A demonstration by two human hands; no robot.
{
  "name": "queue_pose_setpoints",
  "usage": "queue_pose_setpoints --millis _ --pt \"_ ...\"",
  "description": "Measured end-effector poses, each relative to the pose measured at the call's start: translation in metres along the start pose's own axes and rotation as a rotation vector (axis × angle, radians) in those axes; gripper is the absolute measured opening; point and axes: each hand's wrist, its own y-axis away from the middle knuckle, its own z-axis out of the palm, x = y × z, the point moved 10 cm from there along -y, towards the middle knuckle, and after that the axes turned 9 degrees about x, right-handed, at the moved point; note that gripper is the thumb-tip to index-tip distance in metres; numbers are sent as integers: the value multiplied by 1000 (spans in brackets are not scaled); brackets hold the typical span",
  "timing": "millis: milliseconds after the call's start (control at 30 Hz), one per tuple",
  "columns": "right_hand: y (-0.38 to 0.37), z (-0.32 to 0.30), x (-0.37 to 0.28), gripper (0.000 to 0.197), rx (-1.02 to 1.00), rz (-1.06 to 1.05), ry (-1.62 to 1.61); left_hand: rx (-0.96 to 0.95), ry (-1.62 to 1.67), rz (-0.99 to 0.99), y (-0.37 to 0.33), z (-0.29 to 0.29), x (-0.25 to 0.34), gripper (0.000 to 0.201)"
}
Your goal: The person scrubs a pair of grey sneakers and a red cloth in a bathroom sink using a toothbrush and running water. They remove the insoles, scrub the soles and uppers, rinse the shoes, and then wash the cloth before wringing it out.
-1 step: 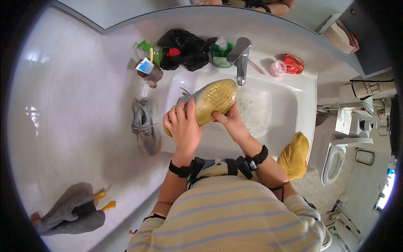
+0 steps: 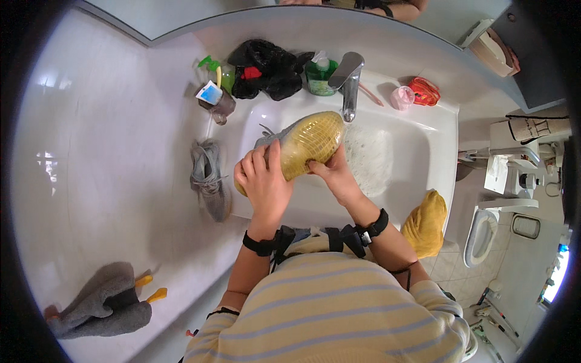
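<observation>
- Far L on bench: dark grey cloth w/ orange tabs, lying crumpled.
- Next, near sink's L edge: grey shoe, laces up, on bench, no hand on it.
- Behind it: dark cup w/ white-blue tube, then black plastic bag w/ red bit showing.
- L hand: closed on lower-L part of yellow-soled shoe, fingers curled over its side.
- Yellow-soled shoe: held up over sink, tilted, sole facing up & wet-looking; upper-R end near tap spout, can't tell if touching.
- Behind shoe: green bottle on sink's back ledge.
- R hand: gripping same shoe at its R edge, thumb on sole, other fingers mostly hidden.
- R of shoe: foamy water in sink bottom.
- Back R ledge: pink cup beside red packet.
- Front R corner: yellow cloth draped over rim.
</observation>
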Motion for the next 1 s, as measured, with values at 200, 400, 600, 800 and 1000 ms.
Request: queue_pose_setpoints --millis 200,400,600,800,1000 --pt "18 2 -50 64 75 -295 319 50 -4 -56 -7 -25 -5 71" --pt "64 28 -104 38 110 -1067 889 66 -62 -56 -13 -41 -4 72" --pt "66 42 -109 24 102 -1179 940 61 -73 -39 -15 -43 -1 73" --pt "70 56 -111 25 44 -1244 1050 72 -81 -33 -14 -44 0 70" --pt "63 58 -110 20 -25 -1211 961 103 -93 -32 -12 -46 -3 69"
